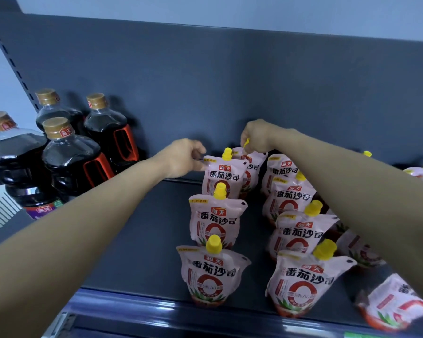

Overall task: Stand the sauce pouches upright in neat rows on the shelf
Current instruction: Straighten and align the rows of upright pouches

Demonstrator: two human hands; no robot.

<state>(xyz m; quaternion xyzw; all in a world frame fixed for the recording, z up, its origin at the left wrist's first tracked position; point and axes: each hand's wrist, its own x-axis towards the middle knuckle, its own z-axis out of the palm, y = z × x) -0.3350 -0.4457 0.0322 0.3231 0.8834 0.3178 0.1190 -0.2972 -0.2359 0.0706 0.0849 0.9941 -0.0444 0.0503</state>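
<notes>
Shelf (137,240): a dark grey deck backed by a dark panel, on which all the goods are carried.
Left row (216,215): four white sauce pouches with yellow caps are stood upright, one behind another, from the front lip to the back panel.
Rearmost pouch (250,167): found at the back of the left row, just before the panel, and gripped at its top.
Right hand (258,135): closed around the yellow spout of the rearmost pouch.
Left hand (186,157): fingers curled and laid against the upper left corner of the second pouch from the back (224,175); whether it is pinched cannot be told.
Right row (296,230): more pouches are stood upright, partly hidden by the right forearm.
Fallen pouch (396,303): laid on its side at the front right.
Soy sauce bottles (73,154): dark, gold-capped, grouped at the left, well apart from the pouches.
</notes>
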